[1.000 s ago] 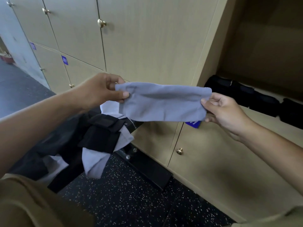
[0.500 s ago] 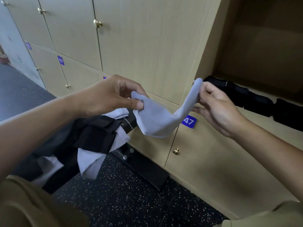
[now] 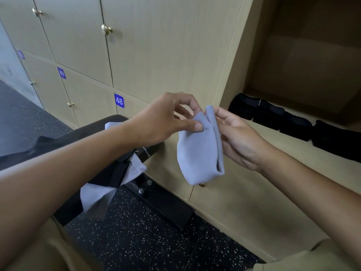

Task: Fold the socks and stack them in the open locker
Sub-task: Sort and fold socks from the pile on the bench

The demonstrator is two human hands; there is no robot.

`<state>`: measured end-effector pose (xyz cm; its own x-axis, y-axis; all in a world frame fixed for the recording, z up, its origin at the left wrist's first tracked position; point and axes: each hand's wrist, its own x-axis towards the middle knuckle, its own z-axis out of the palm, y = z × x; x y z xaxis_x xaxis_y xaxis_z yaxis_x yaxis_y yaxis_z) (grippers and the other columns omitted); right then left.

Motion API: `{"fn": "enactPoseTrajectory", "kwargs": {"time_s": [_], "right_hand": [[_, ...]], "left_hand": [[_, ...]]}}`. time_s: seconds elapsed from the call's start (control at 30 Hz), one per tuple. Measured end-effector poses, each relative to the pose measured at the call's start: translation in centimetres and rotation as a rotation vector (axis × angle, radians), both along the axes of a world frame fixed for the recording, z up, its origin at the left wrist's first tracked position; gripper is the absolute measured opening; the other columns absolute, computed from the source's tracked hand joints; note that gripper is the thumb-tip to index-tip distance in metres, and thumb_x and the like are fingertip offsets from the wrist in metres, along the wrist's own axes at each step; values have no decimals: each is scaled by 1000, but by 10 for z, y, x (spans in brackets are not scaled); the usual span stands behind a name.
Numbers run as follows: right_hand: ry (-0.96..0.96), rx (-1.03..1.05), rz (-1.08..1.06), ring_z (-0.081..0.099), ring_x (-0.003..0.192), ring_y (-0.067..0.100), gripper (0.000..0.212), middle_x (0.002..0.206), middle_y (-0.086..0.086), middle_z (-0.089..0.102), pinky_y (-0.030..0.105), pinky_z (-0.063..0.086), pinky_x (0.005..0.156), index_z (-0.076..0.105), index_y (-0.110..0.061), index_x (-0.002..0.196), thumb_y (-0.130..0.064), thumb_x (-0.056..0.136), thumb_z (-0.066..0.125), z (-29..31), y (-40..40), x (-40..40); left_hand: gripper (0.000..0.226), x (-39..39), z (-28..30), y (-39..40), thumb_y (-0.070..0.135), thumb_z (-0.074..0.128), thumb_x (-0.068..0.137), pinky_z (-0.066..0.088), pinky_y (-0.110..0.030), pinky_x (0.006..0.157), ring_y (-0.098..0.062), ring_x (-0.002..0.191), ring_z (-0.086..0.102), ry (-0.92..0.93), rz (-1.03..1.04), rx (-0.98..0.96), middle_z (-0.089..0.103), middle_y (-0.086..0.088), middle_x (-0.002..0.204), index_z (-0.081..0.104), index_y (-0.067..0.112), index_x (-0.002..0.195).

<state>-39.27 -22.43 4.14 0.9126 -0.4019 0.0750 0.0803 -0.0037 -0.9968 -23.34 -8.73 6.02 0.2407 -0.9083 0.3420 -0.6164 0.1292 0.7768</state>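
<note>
Both hands, left (image 3: 164, 122) and right (image 3: 240, 137), pinch the doubled sock (image 3: 199, 151); you're mid-fold. Next, set it beside the black socks (image 3: 293, 122) in the locker (image 3: 273, 137).

The folded sock (image 3: 201, 151) hung in the air between the left hand (image 3: 166, 120) and the right hand (image 3: 240, 139), in front of the closed locker doors (image 3: 156, 55). To its right, a row of folded socks (image 3: 293, 122) lay on the floor of the open locker (image 3: 312, 55). Left and below, a heap of loose socks (image 3: 117, 173) lay on a bench (image 3: 78, 137) standing against the lockers.
</note>
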Motion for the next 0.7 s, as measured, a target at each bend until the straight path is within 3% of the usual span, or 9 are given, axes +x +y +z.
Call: {"fn": "enactPoseTrajectory", "kwargs": {"time_s": [0.07,0.13,0.27,0.37,0.47,0.6,0.7], "right_hand": [[19,-5,-28,63,106,26,29,127,20,66,41,50,91,59,-12,130,-25,106,51,-1,-3,-1],[37,15,-60,56,105,33,27,129,27,62,49,40,93,62,-14,128,-26,104,57,-3,-5,-3],[76,23,-106,49,96,33,16,103,15,66,42,41,81,65,-16,116,-21,101,61,-3,-12,-11],[103,9,-154,45,93,33,19,101,16,63,37,41,74,62,-9,117,-19,102,61,-5,-17,-17],[145,-6,-203,54,88,31,31,99,14,66,39,44,77,57,-4,124,-24,101,62,-6,-19,-26],[180,39,-172,66,71,15,19,85,2,72,24,53,60,62,-14,113,-25,98,64,-3,-25,-39],[196,65,-153,66,76,16,29,93,4,70,26,52,63,61,-11,124,-28,101,60,0,-30,-46]], "left_hand": [[15,-3,-2,-5,24,81,87,57,-37,95,-12,109,65,-1,-15,-2,68,4,117,69,20,95],[15,-7,-2,-9,22,80,88,55,-40,97,-12,110,66,21,-29,7,69,2,118,68,18,95],[20,-14,-3,-15,24,79,88,55,-44,97,-16,107,69,73,-58,15,72,-5,116,66,12,97],[16,-18,-5,-20,17,75,92,54,-43,93,-22,100,72,99,-80,34,74,-12,107,64,7,100],[19,-24,-8,-27,16,75,93,55,-44,93,-27,102,71,132,-132,29,73,-14,104,64,3,101],[20,-30,-12,-39,21,72,93,52,-35,85,-15,94,67,190,-223,49,71,-15,100,60,5,97],[16,-33,-12,-48,22,73,93,46,-36,82,-15,87,62,207,-205,42,66,-21,96,61,12,92]]}}
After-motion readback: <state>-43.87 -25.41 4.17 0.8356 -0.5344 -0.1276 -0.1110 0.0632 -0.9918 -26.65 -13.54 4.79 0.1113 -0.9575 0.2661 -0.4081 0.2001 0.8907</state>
